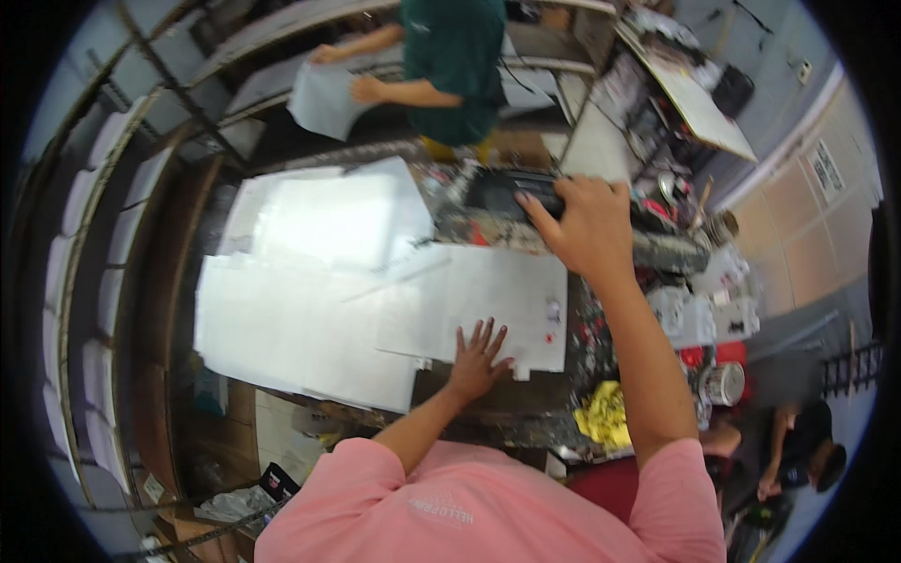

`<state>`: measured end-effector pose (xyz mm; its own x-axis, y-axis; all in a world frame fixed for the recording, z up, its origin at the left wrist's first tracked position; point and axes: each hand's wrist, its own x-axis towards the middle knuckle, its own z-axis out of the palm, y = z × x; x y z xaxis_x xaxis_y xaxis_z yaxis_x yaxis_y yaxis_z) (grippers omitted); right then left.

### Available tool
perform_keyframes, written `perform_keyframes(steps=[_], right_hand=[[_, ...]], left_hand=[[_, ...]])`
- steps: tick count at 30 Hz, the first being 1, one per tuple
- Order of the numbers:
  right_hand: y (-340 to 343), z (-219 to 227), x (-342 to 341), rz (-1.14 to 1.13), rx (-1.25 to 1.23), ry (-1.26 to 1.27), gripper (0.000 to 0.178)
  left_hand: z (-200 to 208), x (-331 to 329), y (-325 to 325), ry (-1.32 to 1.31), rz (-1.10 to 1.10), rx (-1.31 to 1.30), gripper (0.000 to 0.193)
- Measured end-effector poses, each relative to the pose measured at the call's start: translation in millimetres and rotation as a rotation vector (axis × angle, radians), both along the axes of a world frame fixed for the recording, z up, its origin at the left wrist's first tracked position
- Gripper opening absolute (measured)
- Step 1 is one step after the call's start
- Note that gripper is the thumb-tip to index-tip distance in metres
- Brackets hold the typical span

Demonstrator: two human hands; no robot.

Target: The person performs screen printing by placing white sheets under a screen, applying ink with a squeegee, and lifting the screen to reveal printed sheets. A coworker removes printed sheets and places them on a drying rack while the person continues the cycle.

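Note:
My left hand (479, 361) lies with its fingers spread on the near edge of a white sheet (497, 291). Small red and dark marks sit near that sheet's right edge. Beyond the sheet, my right hand (589, 220) is raised at the far right of the work table, its fingers wrapped round the right end of a dark, flat, block-like object (497, 192). I cannot make out its exact kind. More white sheets (291, 319) lie overlapping to the left, and a glossy pale sheet (347, 220) covers the far left part of the table.
A co-worker in a dark green shirt (450, 66) holds a white sheet (328, 98) across the table. Racks with white sheets (99, 366) line the left. A yellow crumpled cloth (603, 415), a white tub (723, 384) and containers crowd the right. Another person (802, 450) is at lower right.

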<state>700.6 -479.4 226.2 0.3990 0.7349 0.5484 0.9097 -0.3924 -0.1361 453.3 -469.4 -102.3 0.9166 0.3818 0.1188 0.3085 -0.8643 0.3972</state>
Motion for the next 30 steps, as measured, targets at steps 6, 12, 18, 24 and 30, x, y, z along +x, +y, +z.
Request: perform_keyframes(steps=[6, 12, 18, 24, 30], right_hand=[[-46, -56, -46, 0.021, -0.164, 0.01, 0.059], [-98, -190, -44, 0.141, -0.515, 0.249, 0.043], [-121, -246, -93, 0.149, -0.571, 0.379, 0.043], [-86, -277, -76, 0.069, -0.561, 0.237, 0.041], [33, -293, 25, -0.047, -0.489, 0.206, 0.042]], left_hand=[[189, -16, 30, -0.901, 0.247, -1.677, 0.111], [110, -55, 26, -0.454, 0.605, -2.039, 0.127], [39, -67, 29, -0.337, 0.898, -2.129, 0.139], [3, -69, 39, -0.206, 0.834, -2.167, 0.137], [5, -71, 42, -0.154, 0.913, -2.153, 0.136]])
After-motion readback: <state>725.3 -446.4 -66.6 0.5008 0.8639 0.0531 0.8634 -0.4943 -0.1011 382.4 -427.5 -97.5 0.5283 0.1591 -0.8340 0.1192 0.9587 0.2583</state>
